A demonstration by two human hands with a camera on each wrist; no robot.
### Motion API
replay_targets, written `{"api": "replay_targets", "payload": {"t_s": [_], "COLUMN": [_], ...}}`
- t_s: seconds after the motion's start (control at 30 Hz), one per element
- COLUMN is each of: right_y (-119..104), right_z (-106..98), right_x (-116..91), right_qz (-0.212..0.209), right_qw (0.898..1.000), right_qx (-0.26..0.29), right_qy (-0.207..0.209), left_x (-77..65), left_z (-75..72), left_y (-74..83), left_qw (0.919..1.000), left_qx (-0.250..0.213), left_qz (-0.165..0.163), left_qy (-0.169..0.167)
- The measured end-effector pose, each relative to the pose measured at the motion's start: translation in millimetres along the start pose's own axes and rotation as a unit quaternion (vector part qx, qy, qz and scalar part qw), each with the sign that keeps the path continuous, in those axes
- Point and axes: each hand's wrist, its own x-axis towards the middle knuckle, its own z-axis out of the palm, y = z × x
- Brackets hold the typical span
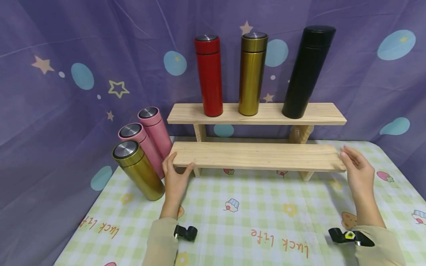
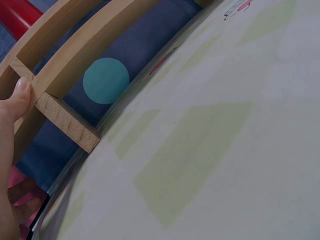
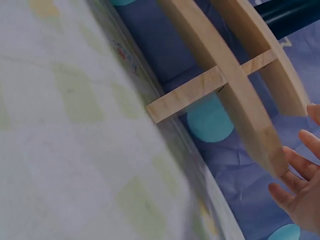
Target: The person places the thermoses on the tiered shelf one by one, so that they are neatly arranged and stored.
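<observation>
A two-tier wooden display rack stands on the table, with a lower shelf (image 1: pixel 253 156) in front of a higher upper shelf (image 1: pixel 186 113). At the lower shelf's left end is my left hand (image 1: pixel 176 181), thumb spread to its front edge and fingers by its end. The left wrist view shows that thumb (image 2: pixel 19 95) against the wood. My right hand (image 1: pixel 361 173) is at the opposite end, fingertips right at the board's edge; its fingers (image 3: pixel 300 162) look loosely bent. On the upper shelf stand a red thermos bottle (image 1: pixel 210 77), a gold one (image 1: pixel 253 75) and a black one (image 1: pixel 307 74).
Left of the rack, close to my left hand, stand a shorter gold thermos (image 1: pixel 141 173) and two pink thermoses (image 1: pixel 156 129). A checkered tablecloth (image 1: pixel 246 221) covers the table. Behind hangs a purple curtain (image 1: pixel 116 44) with stars and blue dots.
</observation>
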Motion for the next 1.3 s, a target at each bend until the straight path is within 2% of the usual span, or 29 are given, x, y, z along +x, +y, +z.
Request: {"api": "replay_targets", "payload": {"t_s": [0.23, 0.43, 0.7, 0.97, 1.2, 1.3], "right_y": [10, 19, 23, 27, 30, 31], "right_z": [-4, -5, -4, -2, 1, 4], "right_x": [4, 3, 1, 1, -1, -2], "right_qz": [0.003, 0.012, 0.047, 0.053, 0.067, 0.072], "right_qw": [0.998, 0.996, 0.991, 0.992, 0.996, 0.996], "right_qx": [-0.066, -0.090, -0.119, -0.105, 0.003, 0.012], "right_qy": [0.001, -0.016, -0.038, -0.046, -0.053, -0.045], "left_x": [-0.6, -0.7, 0.5, 1.0, 0.6, -1.4], "left_z": [1.7, 3.5, 5.7, 4.5, 1.6, -1.1], "left_y": [0.2, 1.6, 1.9, 1.2, 4.3, 5.6], "left_qw": [1.0000, 1.0000, 1.0000, 0.9999, 0.9997, 0.9995], "left_qx": [0.000, 0.000, 0.004, 0.007, 0.012, 0.026], "left_qz": [-0.005, -0.005, -0.005, -0.012, -0.019, -0.020], "left_qy": [-0.003, -0.002, -0.003, -0.005, -0.004, 0.000]}}
